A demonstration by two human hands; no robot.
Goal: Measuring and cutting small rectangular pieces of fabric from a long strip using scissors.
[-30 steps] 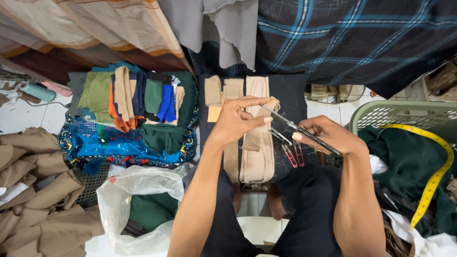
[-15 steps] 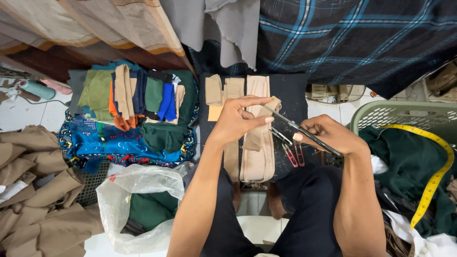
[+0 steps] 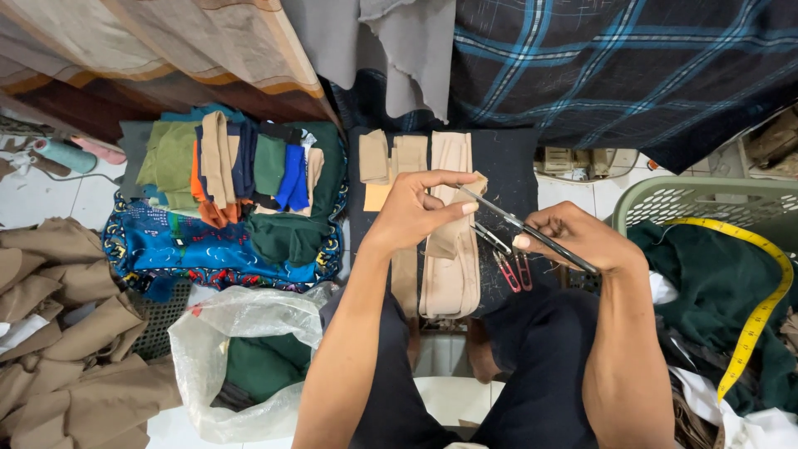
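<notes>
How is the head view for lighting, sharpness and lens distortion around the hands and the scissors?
Head view: soft, even light, no hard shadows or glare. The left hand pinching a beige fabric strip and the right hand holding the scissors are sharp, without motion blur. The dark plaid cloth keeps its pattern. Wide-angle stretch shows at the edges, bowing the green basket rim.

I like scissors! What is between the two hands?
In the head view, dark scissors span from the right hand toward the left hand, above red-handled snips.
</notes>
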